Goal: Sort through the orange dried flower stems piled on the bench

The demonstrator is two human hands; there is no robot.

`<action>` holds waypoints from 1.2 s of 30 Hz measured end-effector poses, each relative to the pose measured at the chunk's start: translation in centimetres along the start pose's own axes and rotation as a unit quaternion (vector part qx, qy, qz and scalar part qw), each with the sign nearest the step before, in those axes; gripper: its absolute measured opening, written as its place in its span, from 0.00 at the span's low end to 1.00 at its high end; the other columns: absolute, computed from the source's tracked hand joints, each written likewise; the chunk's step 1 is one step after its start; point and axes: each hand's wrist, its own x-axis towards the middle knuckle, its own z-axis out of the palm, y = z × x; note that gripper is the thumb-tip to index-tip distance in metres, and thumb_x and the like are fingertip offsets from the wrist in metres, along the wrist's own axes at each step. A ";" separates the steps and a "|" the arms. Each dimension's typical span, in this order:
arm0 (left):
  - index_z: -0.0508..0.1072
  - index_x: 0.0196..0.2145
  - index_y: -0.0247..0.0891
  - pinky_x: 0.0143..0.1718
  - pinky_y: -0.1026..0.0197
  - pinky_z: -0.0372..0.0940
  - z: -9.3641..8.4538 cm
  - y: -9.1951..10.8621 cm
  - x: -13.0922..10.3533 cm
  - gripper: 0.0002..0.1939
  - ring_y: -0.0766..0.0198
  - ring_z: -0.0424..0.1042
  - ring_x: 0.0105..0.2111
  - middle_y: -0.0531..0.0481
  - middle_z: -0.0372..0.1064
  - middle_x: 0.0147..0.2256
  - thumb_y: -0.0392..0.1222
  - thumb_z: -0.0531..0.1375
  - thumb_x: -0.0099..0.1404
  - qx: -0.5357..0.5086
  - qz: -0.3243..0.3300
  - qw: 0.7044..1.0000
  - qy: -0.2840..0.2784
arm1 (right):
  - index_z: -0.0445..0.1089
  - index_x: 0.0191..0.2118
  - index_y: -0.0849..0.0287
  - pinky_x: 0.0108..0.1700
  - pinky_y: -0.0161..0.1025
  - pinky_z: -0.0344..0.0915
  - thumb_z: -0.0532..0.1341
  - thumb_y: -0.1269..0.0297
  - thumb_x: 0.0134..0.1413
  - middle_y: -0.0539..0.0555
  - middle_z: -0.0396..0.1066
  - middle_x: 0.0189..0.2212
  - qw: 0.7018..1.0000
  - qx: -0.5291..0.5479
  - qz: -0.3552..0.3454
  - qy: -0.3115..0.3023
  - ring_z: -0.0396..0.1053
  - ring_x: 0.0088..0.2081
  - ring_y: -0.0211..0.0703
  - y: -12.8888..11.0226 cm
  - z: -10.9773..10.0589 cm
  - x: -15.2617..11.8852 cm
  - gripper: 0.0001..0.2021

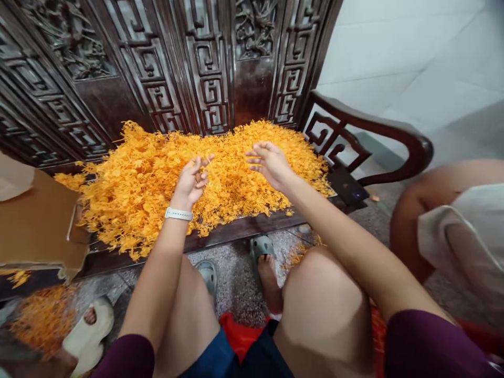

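The left hand (193, 178) has curled fingers, and the right hand (268, 161) is loosely bent; I cannot tell if either grips a strand. Both are over the fluffy, stringy orange pile (129, 181), which lies on the shiny, dark wooden bench (230, 229) with square swirls.

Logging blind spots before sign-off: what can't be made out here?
Head view:
Dark wooden bench seat: mostly buried under the heap of orange-yellow pieces.
Any piece pinched in the left hand or right hand: too small against the heap.
Brown cardboard: cut off by left edge.
Whoever wears the cream slipper: mostly beyond that edge.
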 end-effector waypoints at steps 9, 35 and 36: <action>0.66 0.38 0.40 0.11 0.76 0.48 3.5 -3.2 -1.5 0.20 0.80 0.68 0.24 0.49 0.72 0.62 0.34 0.74 0.58 -0.005 -0.006 1.000 -0.026 | 0.69 0.56 0.54 0.38 0.41 0.69 0.74 0.66 0.49 0.53 0.74 0.41 0.962 -0.134 0.008 -0.237 0.71 0.41 0.43 2.9 0.7 -1.8 0.28; 0.56 0.27 0.41 0.20 0.71 0.60 2.3 -3.4 0.5 0.28 0.69 0.76 0.25 0.48 0.78 0.31 0.42 0.77 0.53 0.112 0.144 0.966 0.180 | 0.70 0.34 0.61 0.31 0.33 0.61 0.67 0.65 0.62 0.49 0.65 0.29 0.991 0.008 0.051 -0.122 0.60 0.27 0.31 3.0 2.4 0.9 0.07; 0.56 0.27 0.41 0.20 0.71 0.60 2.3 -3.4 0.5 0.28 0.69 0.76 0.24 0.48 0.78 0.32 0.42 0.77 0.54 0.116 0.148 0.965 0.181 | 0.69 0.35 0.60 0.30 0.33 0.60 0.68 0.65 0.62 0.48 0.64 0.28 0.992 0.008 0.042 -0.118 0.59 0.27 0.31 3.1 2.5 0.9 0.08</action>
